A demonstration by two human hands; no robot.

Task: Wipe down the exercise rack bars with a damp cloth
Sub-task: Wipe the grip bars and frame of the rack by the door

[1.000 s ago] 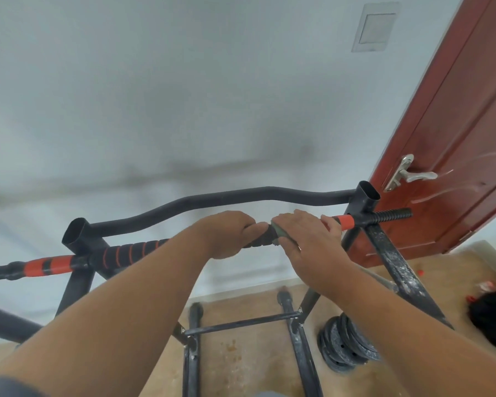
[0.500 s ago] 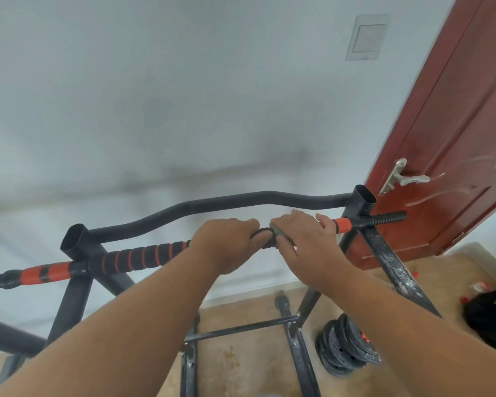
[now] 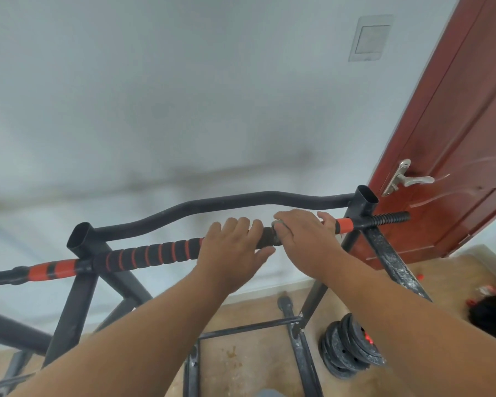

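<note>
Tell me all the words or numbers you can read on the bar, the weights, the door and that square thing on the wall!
No text can be read anywhere.
Black round weight plates: small red marks, too blurred to read.
Black foam-grip bar with orange rings: stripes only.
Grey square wall plate: blank.
Red-brown wooden door: no lettering.

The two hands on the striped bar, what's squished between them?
In the head view, a small grey cloth peeks out between the left hand and right hand, on the bar.
</note>
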